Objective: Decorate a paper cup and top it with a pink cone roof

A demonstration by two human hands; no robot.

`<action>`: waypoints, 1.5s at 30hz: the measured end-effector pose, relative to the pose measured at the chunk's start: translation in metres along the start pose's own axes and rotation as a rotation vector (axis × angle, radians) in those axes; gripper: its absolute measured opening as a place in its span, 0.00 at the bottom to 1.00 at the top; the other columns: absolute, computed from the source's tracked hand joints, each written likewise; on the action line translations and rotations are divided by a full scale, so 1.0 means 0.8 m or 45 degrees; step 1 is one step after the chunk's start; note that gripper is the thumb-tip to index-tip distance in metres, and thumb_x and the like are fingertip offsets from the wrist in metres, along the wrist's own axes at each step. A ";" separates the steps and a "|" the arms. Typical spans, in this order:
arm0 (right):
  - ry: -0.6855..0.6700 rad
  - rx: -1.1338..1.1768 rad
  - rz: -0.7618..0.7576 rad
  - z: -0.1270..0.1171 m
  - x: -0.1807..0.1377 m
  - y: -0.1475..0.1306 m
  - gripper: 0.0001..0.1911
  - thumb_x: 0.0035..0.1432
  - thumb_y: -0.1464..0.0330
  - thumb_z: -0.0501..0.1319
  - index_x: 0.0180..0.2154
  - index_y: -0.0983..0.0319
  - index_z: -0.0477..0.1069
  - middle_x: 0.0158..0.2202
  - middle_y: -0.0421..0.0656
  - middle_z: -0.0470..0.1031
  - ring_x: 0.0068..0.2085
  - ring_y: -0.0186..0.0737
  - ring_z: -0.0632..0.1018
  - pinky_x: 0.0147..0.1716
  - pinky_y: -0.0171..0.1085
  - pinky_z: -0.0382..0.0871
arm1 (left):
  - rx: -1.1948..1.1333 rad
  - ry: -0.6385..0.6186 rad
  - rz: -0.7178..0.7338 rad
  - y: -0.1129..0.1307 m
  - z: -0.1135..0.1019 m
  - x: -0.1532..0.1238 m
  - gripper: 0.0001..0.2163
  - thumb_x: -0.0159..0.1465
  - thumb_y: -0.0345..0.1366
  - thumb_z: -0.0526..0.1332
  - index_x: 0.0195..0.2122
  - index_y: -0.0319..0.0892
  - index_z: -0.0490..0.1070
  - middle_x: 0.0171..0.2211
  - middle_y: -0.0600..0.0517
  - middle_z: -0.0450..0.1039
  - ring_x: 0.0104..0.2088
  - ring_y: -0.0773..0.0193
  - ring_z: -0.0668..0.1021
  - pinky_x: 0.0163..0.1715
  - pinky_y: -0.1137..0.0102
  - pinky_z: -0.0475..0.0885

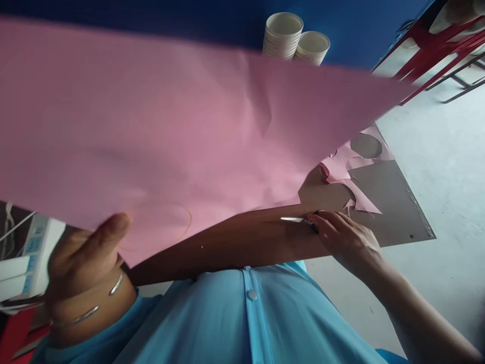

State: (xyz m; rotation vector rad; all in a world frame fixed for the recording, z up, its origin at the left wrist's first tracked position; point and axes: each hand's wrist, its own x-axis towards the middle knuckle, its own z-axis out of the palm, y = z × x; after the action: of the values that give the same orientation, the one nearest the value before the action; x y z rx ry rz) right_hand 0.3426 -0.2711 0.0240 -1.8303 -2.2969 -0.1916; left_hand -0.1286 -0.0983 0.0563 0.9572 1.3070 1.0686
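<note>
My left hand point(89, 253) grips the lower left edge of a large pink sheet of paper point(182, 131), thumb on top. The sheet is held up above the table and covers much of the view. Near the thumb a thin curved line is drawn on it, and a piece is cut out of its lower right edge. My right hand point(346, 240) rests low over the table's right part, fingers closed around the handles of scissors point(293, 219). Their blades point left, just below the sheet. Pink paper scraps point(354, 172) with round cut-outs lie beyond my right hand.
Two stacks of white paper cups point(282, 35) stand on a blue surface point(151, 17) at the back. The brown table point(227, 242) runs beneath the sheet. A white and blue box point(36, 253) sits at far left. Red stools point(428, 50) stand at upper right on the pale floor.
</note>
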 end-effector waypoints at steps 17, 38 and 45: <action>-0.868 2.142 0.516 0.001 0.073 -0.091 0.32 0.65 0.40 0.60 0.52 0.61 0.75 0.41 0.44 0.76 0.36 0.35 0.72 0.36 0.34 0.70 | -0.342 -0.031 -0.355 -0.028 0.214 0.023 0.15 0.52 0.42 0.76 0.37 0.42 0.79 0.39 0.49 0.83 0.49 0.53 0.83 0.55 0.59 0.77; -0.537 2.400 0.991 0.026 0.075 -0.143 0.31 0.64 0.40 0.62 0.54 0.58 0.72 0.46 0.46 0.79 0.36 0.38 0.79 0.40 0.40 0.78 | 0.198 -0.238 -0.363 -0.063 0.227 -0.026 0.12 0.61 0.47 0.71 0.29 0.44 0.78 0.30 0.51 0.79 0.39 0.55 0.83 0.41 0.64 0.80; -0.473 2.438 0.875 0.034 0.081 -0.157 0.31 0.66 0.41 0.60 0.57 0.58 0.71 0.49 0.48 0.79 0.45 0.44 0.81 0.44 0.42 0.78 | 0.057 0.013 -0.243 -0.074 0.236 -0.031 0.11 0.63 0.46 0.69 0.38 0.45 0.80 0.42 0.49 0.80 0.53 0.52 0.82 0.57 0.60 0.77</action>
State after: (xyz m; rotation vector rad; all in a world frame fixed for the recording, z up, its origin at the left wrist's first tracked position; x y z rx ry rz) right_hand 0.2045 -0.2320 0.0150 -1.1649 -0.7124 1.7590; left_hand 0.0646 -0.1290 0.0153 0.8422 1.4053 0.9016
